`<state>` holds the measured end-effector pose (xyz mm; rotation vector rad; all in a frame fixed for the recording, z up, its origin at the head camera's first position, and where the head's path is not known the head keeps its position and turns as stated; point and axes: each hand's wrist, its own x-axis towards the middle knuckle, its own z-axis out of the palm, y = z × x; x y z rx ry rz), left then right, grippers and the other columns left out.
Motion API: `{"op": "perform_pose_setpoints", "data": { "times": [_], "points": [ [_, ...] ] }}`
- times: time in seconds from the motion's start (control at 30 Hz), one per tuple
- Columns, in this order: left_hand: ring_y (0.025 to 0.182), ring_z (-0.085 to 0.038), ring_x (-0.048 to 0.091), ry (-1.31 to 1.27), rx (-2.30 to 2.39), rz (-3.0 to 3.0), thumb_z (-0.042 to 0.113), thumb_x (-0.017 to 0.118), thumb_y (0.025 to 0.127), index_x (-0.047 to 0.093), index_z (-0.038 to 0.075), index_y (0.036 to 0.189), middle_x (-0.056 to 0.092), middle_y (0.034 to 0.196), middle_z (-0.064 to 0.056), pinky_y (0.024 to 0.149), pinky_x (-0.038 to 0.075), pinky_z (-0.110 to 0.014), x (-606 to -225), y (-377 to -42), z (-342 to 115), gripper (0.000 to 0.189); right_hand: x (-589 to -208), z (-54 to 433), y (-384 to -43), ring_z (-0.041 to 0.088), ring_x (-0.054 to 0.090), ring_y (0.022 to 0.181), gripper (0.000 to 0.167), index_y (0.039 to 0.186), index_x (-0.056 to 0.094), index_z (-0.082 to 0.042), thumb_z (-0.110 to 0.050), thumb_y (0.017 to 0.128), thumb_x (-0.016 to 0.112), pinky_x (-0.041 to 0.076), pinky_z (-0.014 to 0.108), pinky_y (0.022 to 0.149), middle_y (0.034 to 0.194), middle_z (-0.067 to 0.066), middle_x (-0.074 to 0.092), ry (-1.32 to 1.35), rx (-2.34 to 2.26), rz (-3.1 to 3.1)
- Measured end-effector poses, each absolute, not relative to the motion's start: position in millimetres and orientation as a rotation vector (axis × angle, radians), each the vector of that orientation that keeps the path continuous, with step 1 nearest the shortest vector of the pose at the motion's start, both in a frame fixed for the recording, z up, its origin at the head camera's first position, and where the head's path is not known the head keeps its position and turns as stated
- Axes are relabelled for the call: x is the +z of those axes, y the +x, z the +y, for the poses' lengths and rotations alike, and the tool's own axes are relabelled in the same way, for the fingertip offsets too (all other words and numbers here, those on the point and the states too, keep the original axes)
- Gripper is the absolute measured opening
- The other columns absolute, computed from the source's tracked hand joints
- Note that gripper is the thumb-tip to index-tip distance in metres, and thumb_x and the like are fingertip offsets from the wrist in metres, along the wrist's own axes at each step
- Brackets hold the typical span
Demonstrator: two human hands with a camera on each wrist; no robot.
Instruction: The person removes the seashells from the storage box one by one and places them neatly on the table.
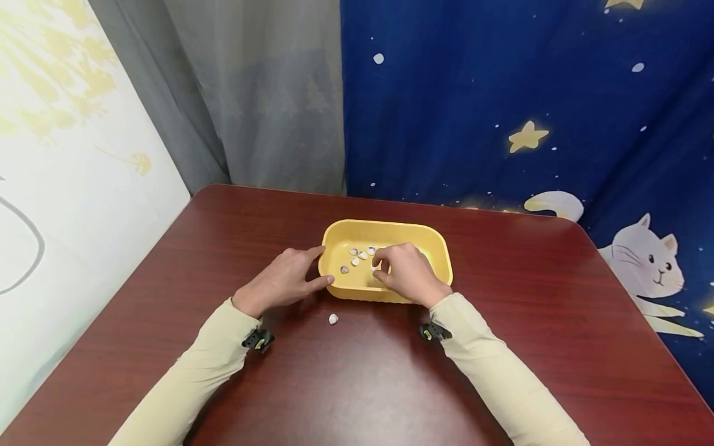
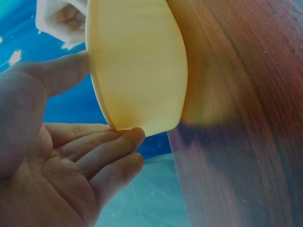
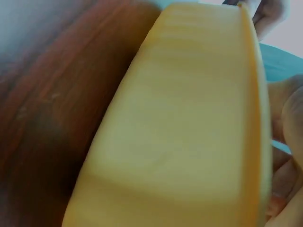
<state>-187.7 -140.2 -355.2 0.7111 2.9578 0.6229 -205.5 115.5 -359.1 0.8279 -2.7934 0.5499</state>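
Note:
A yellow plastic tub (image 1: 390,228) stands on the table, with several small whitish seashells (image 1: 354,262) on its floor at the left. My left hand (image 1: 287,279) is spread at the tub's left end, thumb and fingers touching the rim. In the left wrist view, the thumb and fingers (image 2: 113,161) meet the tub wall (image 2: 142,61), and the palm is bare. My right hand (image 1: 409,272) reaches down inside the tub and pinches a small white shell (image 1: 374,269) between thumb and fingers. The tub's side hides most of that hand in the right wrist view.
One loose shell (image 1: 333,319) lies on the dark red wooden table (image 1: 346,384), in front of the tub's near-left corner. Grey curtain (image 1: 273,111) and blue starry curtain (image 1: 446,111) hang behind the table's far edge.

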Motion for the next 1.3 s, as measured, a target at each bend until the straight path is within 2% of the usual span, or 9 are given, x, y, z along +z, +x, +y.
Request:
{"op": "perform_pose_setpoints", "data": {
  "times": [0.1, 0.2, 0.4, 0.9, 1.17, 1.3],
  "points": [
    [0.106, -0.025, 0.069, 0.714, 0.613, 2.962, 0.039, 0.070, 0.093, 0.049, -0.001, 0.145, 0.069, 0.128, -0.018, 0.099, 0.054, -0.045, -355.5, -187.6, -139.9, 0.069, -362.6, 114.2, -212.7, 0.012, 0.058, 0.065, 0.007, 0.088, 0.077, -0.013, -0.015, 0.082, 0.078, 0.047, 0.029, 0.058, 0.071, -0.003, 0.068, 0.759, 0.530, -2.865],
    [0.109, -0.025, 0.068, 0.710, 0.608, 2.956, 0.038, 0.070, 0.093, 0.049, -0.002, 0.145, 0.067, 0.131, -0.018, 0.100, 0.054, -0.046, -356.5, -187.5, -140.0, 0.069, -366.9, 112.7, -218.3, 0.015, 0.059, 0.067, 0.008, 0.089, 0.078, -0.012, -0.014, 0.081, 0.079, 0.047, 0.029, 0.058, 0.072, -0.001, 0.068, 0.711, 0.522, -2.914],
    [0.102, -0.024, 0.068, 0.707, 0.608, 2.947, 0.039, 0.070, 0.093, 0.049, -0.002, 0.145, 0.068, 0.130, -0.019, 0.098, 0.055, -0.044, -355.0, -186.6, -139.3, 0.069, -376.5, 110.9, -225.3, 0.017, 0.061, 0.069, 0.007, 0.089, 0.078, -0.012, -0.014, 0.083, 0.077, 0.050, 0.031, 0.059, 0.074, 0.000, 0.070, 0.661, 0.513, -2.944],
    [0.107, -0.024, 0.069, 0.720, 0.586, 2.945, 0.039, 0.070, 0.093, 0.048, -0.003, 0.145, 0.066, 0.132, -0.020, 0.098, 0.055, -0.045, -350.8, -187.2, -139.6, 0.070, -380.6, 107.1, -232.5, 0.018, 0.055, 0.066, 0.018, 0.100, 0.079, -0.015, -0.012, 0.082, 0.075, 0.043, 0.030, 0.054, 0.070, 0.000, 0.067, 0.656, 0.468, -2.997],
    [0.105, -0.023, 0.068, 0.707, 0.597, 2.937, 0.039, 0.070, 0.093, 0.048, -0.003, 0.146, 0.066, 0.133, -0.020, 0.099, 0.054, -0.044, -352.5, -188.7, -140.6, 0.071, -382.9, 106.7, -235.3, 0.019, 0.057, 0.066, 0.009, 0.092, 0.078, -0.016, -0.014, 0.083, 0.076, 0.044, 0.030, 0.056, 0.070, -0.001, 0.068, 0.672, 0.446, -3.007],
    [0.103, -0.023, 0.068, 0.709, 0.600, 2.938, 0.038, 0.070, 0.093, 0.048, -0.003, 0.145, 0.067, 0.130, -0.020, 0.098, 0.055, -0.044, -353.5, -189.4, -141.7, 0.070, -383.5, 106.2, -236.2, 0.019, 0.057, 0.066, 0.015, 0.097, 0.079, -0.015, -0.013, 0.082, 0.076, 0.043, 0.030, 0.055, 0.069, -0.001, 0.067, 0.675, 0.460, -3.012]
  ]
}}
